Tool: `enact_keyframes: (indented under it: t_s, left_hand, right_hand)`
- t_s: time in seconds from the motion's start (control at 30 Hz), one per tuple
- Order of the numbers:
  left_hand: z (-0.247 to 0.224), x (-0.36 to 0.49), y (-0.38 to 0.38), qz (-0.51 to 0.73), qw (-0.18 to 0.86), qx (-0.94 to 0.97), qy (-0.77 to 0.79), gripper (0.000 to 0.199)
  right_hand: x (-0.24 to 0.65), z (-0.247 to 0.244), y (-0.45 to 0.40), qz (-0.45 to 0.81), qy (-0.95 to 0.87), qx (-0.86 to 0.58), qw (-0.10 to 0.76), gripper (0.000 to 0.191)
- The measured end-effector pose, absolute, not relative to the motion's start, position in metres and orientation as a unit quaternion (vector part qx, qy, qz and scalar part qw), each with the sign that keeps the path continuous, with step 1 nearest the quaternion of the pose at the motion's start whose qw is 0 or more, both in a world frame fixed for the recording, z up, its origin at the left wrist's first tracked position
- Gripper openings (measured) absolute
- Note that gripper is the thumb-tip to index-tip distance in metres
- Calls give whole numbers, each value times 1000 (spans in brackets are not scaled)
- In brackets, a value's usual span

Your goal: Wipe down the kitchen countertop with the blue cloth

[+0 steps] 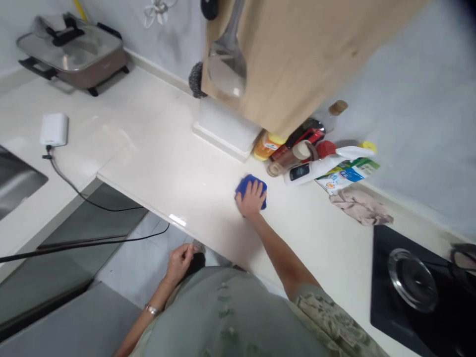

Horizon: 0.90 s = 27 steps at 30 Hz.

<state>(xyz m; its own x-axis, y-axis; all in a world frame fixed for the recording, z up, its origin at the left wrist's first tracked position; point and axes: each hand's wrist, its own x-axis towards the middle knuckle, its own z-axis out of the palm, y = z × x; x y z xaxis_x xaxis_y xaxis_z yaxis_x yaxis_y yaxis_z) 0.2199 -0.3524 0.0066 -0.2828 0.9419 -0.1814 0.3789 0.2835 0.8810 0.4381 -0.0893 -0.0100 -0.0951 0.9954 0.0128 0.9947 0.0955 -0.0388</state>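
A folded blue cloth (245,184) lies on the white countertop (178,158), in front of the bottles. My right hand (253,198) rests flat on top of it with the fingers spread, pressing it against the surface. Below the counter's front edge, my left hand (179,262) hangs in front of my body, its fingers curled together. Whether anything small is between those fingers cannot be made out.
Bottles (293,158) and a white container (226,129) stand along the wall. A crumpled cloth (360,206) lies near the black stove (394,277). An electric pan (85,59) and a white box (54,129) with a cable are at left.
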Motion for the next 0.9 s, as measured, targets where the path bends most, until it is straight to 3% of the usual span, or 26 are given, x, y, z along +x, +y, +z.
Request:
enact_keyframes:
  t_s: [0.2,0.37,0.67,0.9]
  left_hand:
    - [5,223,-357,353,400,457,712,46]
    - [2,241,-355,320,434,435,721,46]
    - [7,256,-370,352,419,337,766,52]
    - [14,251,-368,386,440,298,754,53]
  right_hand:
    - [345,-2,-115,79,-844,-526,66,74]
    - [337,8,-172,128,-909,-392,56,76]
    - [445,7,-227,140,-965,-207,81,67]
    - [551,3,-268,126,-969,-211,25,63]
